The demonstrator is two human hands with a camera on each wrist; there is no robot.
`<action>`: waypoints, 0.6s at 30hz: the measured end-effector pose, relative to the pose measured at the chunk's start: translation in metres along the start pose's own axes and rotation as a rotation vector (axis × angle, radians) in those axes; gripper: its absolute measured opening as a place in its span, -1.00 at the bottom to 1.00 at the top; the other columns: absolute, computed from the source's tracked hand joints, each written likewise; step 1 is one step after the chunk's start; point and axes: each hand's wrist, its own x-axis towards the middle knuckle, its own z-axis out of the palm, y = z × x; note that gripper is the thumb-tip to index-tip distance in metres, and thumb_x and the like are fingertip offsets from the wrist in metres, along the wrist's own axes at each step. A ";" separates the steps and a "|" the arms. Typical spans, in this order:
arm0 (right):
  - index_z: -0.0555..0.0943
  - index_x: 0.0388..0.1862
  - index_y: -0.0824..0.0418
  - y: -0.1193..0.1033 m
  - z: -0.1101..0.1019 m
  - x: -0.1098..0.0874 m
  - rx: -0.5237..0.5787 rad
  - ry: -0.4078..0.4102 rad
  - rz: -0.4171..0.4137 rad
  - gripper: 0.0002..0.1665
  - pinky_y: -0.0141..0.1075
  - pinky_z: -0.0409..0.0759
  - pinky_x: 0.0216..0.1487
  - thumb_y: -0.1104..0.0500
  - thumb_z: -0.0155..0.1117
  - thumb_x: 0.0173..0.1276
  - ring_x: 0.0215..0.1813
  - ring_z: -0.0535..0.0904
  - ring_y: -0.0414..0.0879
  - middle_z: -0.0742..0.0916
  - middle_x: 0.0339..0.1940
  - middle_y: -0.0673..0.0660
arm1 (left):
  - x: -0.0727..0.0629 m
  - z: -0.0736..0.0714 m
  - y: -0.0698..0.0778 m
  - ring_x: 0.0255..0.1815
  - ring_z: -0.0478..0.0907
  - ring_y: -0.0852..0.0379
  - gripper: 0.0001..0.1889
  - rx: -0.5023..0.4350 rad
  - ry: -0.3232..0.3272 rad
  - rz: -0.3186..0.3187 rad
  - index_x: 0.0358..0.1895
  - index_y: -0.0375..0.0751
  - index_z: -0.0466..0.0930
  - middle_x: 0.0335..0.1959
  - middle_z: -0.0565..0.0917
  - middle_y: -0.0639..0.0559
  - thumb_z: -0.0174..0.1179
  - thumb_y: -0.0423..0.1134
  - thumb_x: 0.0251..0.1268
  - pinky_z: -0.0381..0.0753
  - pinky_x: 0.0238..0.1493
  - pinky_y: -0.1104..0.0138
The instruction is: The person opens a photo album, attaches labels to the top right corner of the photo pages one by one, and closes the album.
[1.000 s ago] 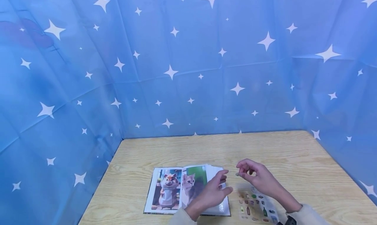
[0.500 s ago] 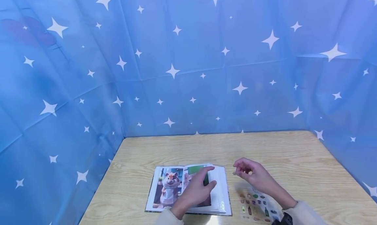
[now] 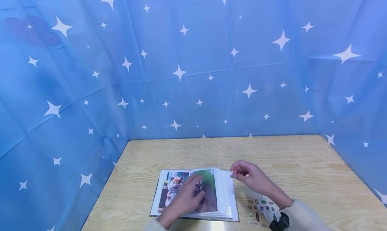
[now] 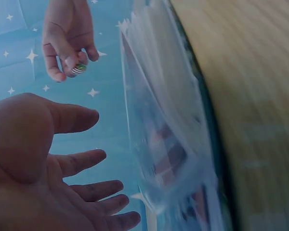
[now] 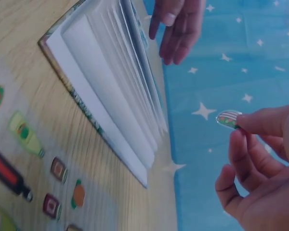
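An open photo album [image 3: 231, 199] lies on the table, with a hamster picture [image 3: 177, 181] on its left page and a cat picture [image 3: 210, 194] on its right. My left hand [image 3: 185, 200] hovers over the album, partly hiding both pictures; its fingers look extended in the left wrist view. Between thumb and index finger, my right hand [image 3: 252, 178] pinches a small oval sticker [image 5: 227, 119] with stripes and green and red spots, held beside the album's upper right edge. A clear sticker sheet [image 5: 98, 204] with food and bottle designs lies right of the album, partly under my right forearm.
The wooden table [image 3: 169, 153] ends at a blue star-patterned curtain [image 3: 208, 100] behind and at both sides. A dark watch [image 3: 280, 221] sits on my right wrist. Loose album pages [image 5: 111, 62] fan slightly upward.
My left hand has moved left, from the album's right edge to across its pictures. Still pinching the sticker, my right hand has come left, closer to the album.
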 end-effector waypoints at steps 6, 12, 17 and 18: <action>0.63 -0.14 0.18 -0.002 0.009 0.009 0.009 -0.014 -0.016 -0.81 -0.38 0.61 -0.28 0.36 0.30 0.29 -0.33 0.58 -0.20 0.69 -0.35 0.06 | -0.014 -0.007 -0.010 0.45 0.18 -0.41 -0.41 0.051 0.001 -0.019 0.42 -0.20 0.36 0.44 0.25 -0.44 0.18 -0.15 0.36 0.28 0.27 -0.35; 0.62 -0.13 0.20 -0.003 0.022 0.017 0.030 -0.058 -0.049 -0.80 -0.37 0.60 -0.31 0.40 0.27 0.30 -0.33 0.60 -0.15 0.69 -0.35 0.09 | -0.028 -0.014 -0.014 0.49 0.10 -0.42 -0.36 0.141 -0.037 -0.051 0.48 -0.19 0.29 0.48 0.19 -0.45 0.16 -0.08 0.38 0.14 0.37 -0.32; 0.62 -0.14 0.15 -0.012 0.031 0.028 0.037 -0.085 -0.057 -0.83 -0.37 0.59 -0.31 0.36 0.28 0.34 -0.34 0.59 -0.13 0.68 -0.36 0.04 | -0.035 -0.018 -0.018 0.53 0.04 -0.40 -0.32 0.189 -0.101 -0.108 0.50 -0.10 0.26 0.51 0.15 -0.43 0.15 0.03 0.38 0.07 0.42 -0.30; 0.63 -0.14 0.16 -0.014 0.034 0.030 0.037 -0.090 -0.060 -0.84 -0.37 0.58 -0.32 0.35 0.27 0.35 -0.34 0.58 -0.14 0.68 -0.36 0.03 | -0.036 -0.018 -0.019 0.52 0.05 -0.41 -0.32 0.203 -0.109 -0.108 0.50 -0.10 0.26 0.50 0.16 -0.44 0.15 0.05 0.38 0.08 0.41 -0.30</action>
